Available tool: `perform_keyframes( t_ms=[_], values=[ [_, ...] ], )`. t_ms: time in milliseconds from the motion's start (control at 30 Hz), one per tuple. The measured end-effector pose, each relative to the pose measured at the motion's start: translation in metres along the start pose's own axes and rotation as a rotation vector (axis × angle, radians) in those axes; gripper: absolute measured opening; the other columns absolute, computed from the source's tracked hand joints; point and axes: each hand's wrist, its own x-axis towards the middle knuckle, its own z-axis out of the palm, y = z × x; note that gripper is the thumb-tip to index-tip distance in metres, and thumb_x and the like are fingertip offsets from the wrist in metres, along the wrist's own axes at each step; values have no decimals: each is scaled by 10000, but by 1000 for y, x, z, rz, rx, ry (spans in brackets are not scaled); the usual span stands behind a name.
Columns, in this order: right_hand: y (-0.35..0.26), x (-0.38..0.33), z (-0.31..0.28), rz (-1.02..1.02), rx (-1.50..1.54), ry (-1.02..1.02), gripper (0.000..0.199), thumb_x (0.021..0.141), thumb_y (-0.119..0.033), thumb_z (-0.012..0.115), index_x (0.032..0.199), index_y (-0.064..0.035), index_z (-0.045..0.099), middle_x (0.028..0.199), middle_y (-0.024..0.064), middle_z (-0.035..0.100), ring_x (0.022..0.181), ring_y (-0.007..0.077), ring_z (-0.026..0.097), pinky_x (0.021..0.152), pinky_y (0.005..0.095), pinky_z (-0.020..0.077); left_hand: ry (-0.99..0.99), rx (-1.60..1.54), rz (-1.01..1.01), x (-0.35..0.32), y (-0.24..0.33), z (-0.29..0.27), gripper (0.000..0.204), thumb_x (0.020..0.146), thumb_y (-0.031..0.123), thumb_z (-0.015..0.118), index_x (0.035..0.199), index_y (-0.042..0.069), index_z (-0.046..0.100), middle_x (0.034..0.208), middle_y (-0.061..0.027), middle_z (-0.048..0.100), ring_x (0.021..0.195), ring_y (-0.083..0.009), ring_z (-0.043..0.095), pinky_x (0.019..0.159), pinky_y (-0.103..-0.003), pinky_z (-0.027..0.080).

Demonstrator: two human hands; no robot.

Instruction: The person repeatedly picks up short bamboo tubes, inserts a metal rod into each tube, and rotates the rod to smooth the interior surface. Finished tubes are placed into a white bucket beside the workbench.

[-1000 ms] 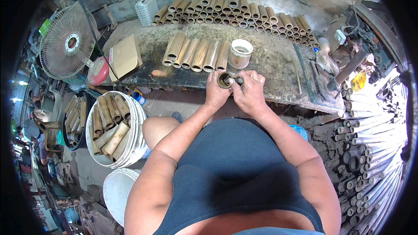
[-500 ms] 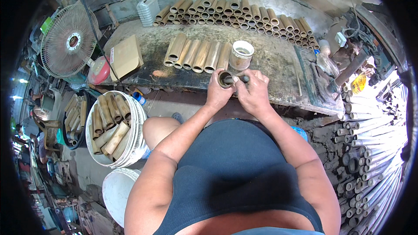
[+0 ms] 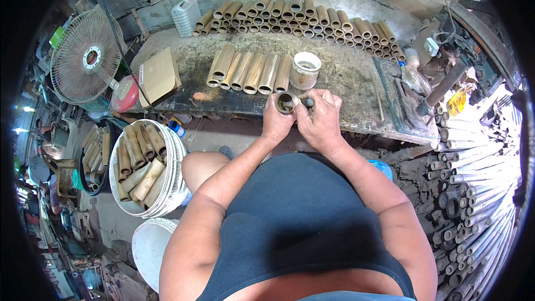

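My left hand [image 3: 275, 124] is wrapped round a short bamboo tube [image 3: 285, 96], its open end turned up toward me, over the near edge of the bench. Pinched in my right hand [image 3: 322, 121] is a slim tool with a dark rounded handle [image 3: 308, 102]. Its other end reaches into the tube's mouth; whether it is a brush I cannot tell. Just beyond my hands stands a white pot [image 3: 304, 81] with stained sides. Left of the pot, several bamboo tubes [image 3: 256, 73] lie side by side, one resting on top.
Many bamboo tubes [image 3: 295, 21] are stacked along the bench's back. A plastic jug [image 3: 187, 18], cardboard piece [image 3: 160, 78] and fan [image 3: 89, 58] are at left. Below them, a white bucket [image 3: 177, 170] holds tubes. Long poles [image 3: 473, 189] are piled at right.
My right hand has shifted slightly, and the tool's end sits differently inside the tube's mouth. My left hand keeps hold of the tube. The whole view has moved slightly.
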Motion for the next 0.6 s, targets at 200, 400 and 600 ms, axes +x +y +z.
perform_keyframes(
  t_ms=[200, 400, 600],
  values=[
    [1, 4, 8, 78, -24, -58, 199, 868, -217, 724, 957, -54, 652, 920, 129, 690, 973, 307, 602, 897, 467, 354, -17, 44, 43, 0, 6, 1, 522, 779, 223, 846, 1137, 11, 532, 1093, -215, 623, 1038, -389, 625, 909, -453, 502],
    [0, -1, -1, -10, -20, -16, 183, 882, -220, 729, 976, -72, 676, 895, 118, 659, 951, 305, 608, 877, 445, 371, -12, 59, 93, -4, 14, -1, 423, 831, 191, 787, 1121, 5, 540, 1098, -216, 609, 1039, -395, 609, 900, -466, 496],
    [1, 3, 8, 93, -88, -64, 188, 882, -218, 725, 988, -68, 686, 867, 123, 647, 947, 310, 607, 886, 448, 374, -25, 67, 116, -3, 14, 1, 426, 831, 178, 781, 1145, 9, 548, 1103, -203, 603, 1076, -396, 580, 939, -467, 480]
  ],
)
